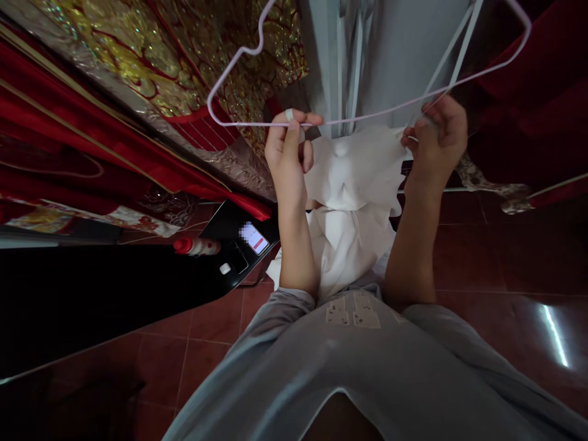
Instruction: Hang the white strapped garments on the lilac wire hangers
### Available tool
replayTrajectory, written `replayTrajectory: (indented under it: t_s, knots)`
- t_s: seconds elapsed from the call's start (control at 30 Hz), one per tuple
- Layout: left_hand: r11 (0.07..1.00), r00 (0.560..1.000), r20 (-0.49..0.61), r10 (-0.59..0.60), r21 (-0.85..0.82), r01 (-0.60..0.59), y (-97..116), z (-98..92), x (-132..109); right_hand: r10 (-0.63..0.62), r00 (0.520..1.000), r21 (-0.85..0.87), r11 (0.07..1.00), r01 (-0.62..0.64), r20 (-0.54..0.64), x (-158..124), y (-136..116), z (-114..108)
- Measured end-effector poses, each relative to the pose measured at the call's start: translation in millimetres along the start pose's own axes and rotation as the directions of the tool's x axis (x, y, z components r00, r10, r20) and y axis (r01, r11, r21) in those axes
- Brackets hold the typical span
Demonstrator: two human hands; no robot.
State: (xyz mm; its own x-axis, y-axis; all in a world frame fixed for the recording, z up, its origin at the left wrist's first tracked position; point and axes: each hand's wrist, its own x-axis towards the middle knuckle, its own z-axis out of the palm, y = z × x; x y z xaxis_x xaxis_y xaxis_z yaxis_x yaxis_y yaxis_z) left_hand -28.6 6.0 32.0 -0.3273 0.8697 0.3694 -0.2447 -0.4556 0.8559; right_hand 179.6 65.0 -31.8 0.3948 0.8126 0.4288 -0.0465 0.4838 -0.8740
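A pale pink clothes hanger (367, 115) spans the top of the view, its long lower bar toward me. My left hand (291, 144) is closed around that bar left of its middle, and a white band circles one of its fingers. On the right, my right hand (436, 135) is pinched at the white strap (443, 64), just under the bar. The strap crosses the hanger and runs up out of the frame. Below and between my hands hangs a white garment (353, 177) with a wavy edge. Its link to the strap is partly hidden by my right fingers.
Red and gold sequined garments (193, 55) hang close on the left, and dark red cloth (542, 104) hangs on the right. A black table (114, 300) holds a lit phone (254, 239), a red-capped bottle (197, 246) and a small white case (225, 268). Red tiles (473, 257) cover the floor.
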Motion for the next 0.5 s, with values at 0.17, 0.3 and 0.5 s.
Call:
replayTrajectory:
  t_s: [0.17, 0.3, 0.5]
  knots:
    - [0.996, 0.997, -0.049, -0.064, 0.059, 0.067, 2, 0.3, 1, -0.110, 0.992, 0.113, 0.987, 0.118, -0.068, 7, -5, 11]
    - [0.998, 1.000, -0.010, -0.014, 0.055, 0.015, 2, 0.1, 2, -0.182, 0.981, 0.129, 0.973, 0.189, -0.067, 3, -18, 6]
    - [0.998, 0.997, -0.042, -0.058, -0.014, 0.058, 0, 2.2, 5, -0.223, 0.968, 0.085, 0.973, 0.214, 0.114, 18, -68, -1]
